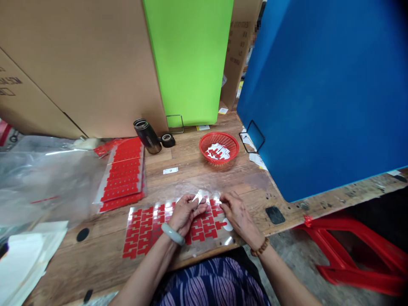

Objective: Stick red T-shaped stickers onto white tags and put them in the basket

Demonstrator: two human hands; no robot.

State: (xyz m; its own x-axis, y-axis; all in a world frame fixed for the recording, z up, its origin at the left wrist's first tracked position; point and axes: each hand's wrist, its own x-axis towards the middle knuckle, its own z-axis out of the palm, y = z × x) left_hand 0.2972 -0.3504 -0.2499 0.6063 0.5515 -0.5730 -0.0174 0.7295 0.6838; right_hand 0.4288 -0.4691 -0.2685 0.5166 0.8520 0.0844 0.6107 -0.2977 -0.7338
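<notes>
A clear sheet bearing rows of red T-shaped pieces [144, 229] lies on the wooden table before me. Above its middle, my left hand [185, 212] pinches a small white piece [199, 196] between thumb and fingers. At the sheet's right part is my right hand [235, 212], its fingers bent and pressed together at the sheet's upper edge; anything between those fingertips is too small to make out. Beside that hand, a white rounded spot [227, 225] shows on the sheet. Farther back stands a red basket [219, 136] holding white and red pieces.
A dark open bottle [148, 136] and a black tape roll [168, 140] stand behind the sheet. Stacked red sheets [123, 174] and plastic film [47, 178] lie left. Green [191, 59] and blue panels [321, 97] rise behind; a red stool [350, 250] is at right.
</notes>
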